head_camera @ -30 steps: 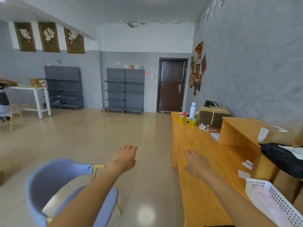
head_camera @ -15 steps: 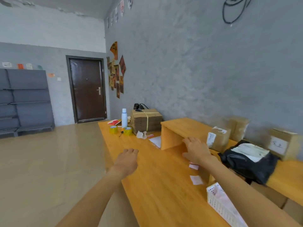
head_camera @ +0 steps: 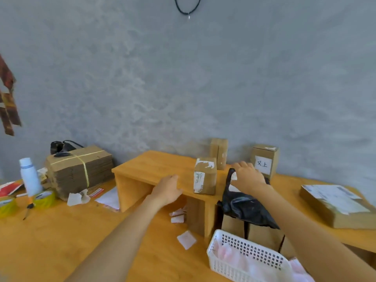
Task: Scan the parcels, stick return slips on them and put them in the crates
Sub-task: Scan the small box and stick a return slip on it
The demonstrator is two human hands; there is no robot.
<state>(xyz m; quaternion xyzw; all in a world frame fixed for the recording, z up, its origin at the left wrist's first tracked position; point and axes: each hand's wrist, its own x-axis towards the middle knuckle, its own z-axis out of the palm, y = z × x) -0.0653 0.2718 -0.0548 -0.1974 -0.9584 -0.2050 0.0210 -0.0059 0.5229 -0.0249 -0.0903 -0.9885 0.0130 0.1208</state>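
- Clutter sits on the far left of the tabletop (head_camera: 61, 237): yellow tape rolls (head_camera: 43, 198), a white bottle (head_camera: 30, 176) and a strapped stack of flat cardboard (head_camera: 81, 169). None of it matters for this step.
- Wooden riser (head_camera: 154, 167) comes next, with the left hand (head_camera: 166, 190) hovering at its front edge, fingers loosely spread and holding nothing. A few paper slips (head_camera: 186, 239) lie loose on the tabletop under and in front of it (return slips, I'd guess).
- Small taped box (head_camera: 205, 176) stands upright on the riser, with a second box (head_camera: 218, 153) behind it by the wall.
- Right hand (head_camera: 247, 177) is over the top of the black poly-bag parcel (head_camera: 244, 206), fingers curled down at its upper edge. I can't tell whether it has actually pinched the bag yet. The bag is slumped over some brown boxes just right of the riser.
- Labelled box (head_camera: 264, 160) sits right behind that hand, and a flat parcel (head_camera: 335, 204) lies far right.
- White crate (head_camera: 244, 259) is nearest the camera, at the bottom.
- Tip: grab a good fold of the bag, not just the film, bring the left hand over to support it, and lift straight up so the boxes nearby don't get knocked.
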